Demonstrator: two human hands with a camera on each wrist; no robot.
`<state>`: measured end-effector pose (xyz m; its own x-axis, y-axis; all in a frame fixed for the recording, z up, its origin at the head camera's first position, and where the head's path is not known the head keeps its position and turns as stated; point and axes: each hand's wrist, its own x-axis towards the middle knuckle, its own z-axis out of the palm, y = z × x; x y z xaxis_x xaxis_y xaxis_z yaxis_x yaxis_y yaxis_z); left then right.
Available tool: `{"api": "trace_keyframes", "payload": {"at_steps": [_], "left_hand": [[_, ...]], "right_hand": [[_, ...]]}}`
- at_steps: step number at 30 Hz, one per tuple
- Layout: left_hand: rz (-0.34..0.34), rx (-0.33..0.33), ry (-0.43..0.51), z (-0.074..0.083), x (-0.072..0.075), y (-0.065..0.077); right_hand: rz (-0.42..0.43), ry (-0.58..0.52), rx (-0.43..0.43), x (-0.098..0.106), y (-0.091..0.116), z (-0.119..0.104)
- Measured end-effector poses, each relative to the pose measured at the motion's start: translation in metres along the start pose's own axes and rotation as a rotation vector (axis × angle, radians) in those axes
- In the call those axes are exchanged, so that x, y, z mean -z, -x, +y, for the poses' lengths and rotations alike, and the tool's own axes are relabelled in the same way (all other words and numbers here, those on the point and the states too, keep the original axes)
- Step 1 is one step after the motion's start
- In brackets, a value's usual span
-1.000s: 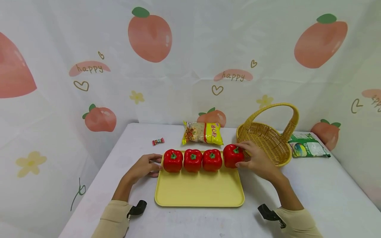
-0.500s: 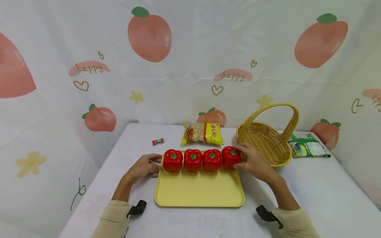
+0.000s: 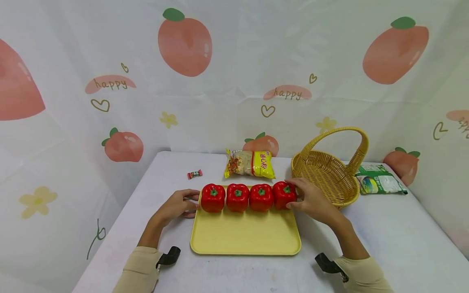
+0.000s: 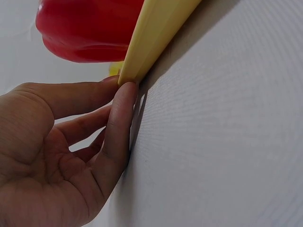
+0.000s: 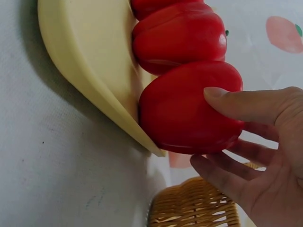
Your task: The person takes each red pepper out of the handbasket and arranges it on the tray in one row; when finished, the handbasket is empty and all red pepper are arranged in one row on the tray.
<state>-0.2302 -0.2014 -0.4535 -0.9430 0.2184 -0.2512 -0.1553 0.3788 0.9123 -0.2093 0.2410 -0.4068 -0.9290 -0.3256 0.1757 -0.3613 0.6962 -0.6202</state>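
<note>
Several red bell peppers with green stems stand in a row along the far side of a yellow tray (image 3: 245, 236). My right hand (image 3: 313, 201) grips the rightmost bell pepper (image 3: 283, 196), which sits on the tray next to its neighbour (image 3: 261, 198). In the right wrist view the thumb (image 5: 246, 105) lies on that pepper's side and the other fingers are around it. My left hand (image 3: 179, 205) holds the tray's left rim by the leftmost bell pepper (image 3: 212, 198). The left wrist view shows its thumb and a finger pinching the tray edge (image 4: 147, 42).
Behind the tray lies a yellow bag of pasta (image 3: 250, 163), with a small wrapped candy (image 3: 194, 174) to its left. A wicker basket (image 3: 329, 179) with a tall handle stands just beyond my right hand. Right of it is a green packet (image 3: 381, 179). A printed curtain (image 3: 220, 101) hangs behind the table.
My right hand has moved left with the rightmost bell pepper, bringing it onto the tray's far right corner beside the others. My left hand has stayed at the tray's rim.
</note>
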Motion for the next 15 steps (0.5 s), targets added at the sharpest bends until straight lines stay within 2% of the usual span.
{"api": "trace_keyframes", "payload": {"at_steps": [15], "left_hand": [[0.007, 0.006, -0.018, 0.0026, -0.0012, 0.0006]], "right_hand": [[-0.006, -0.009, -0.001, 0.0041, 0.0027, -0.0037]]}}
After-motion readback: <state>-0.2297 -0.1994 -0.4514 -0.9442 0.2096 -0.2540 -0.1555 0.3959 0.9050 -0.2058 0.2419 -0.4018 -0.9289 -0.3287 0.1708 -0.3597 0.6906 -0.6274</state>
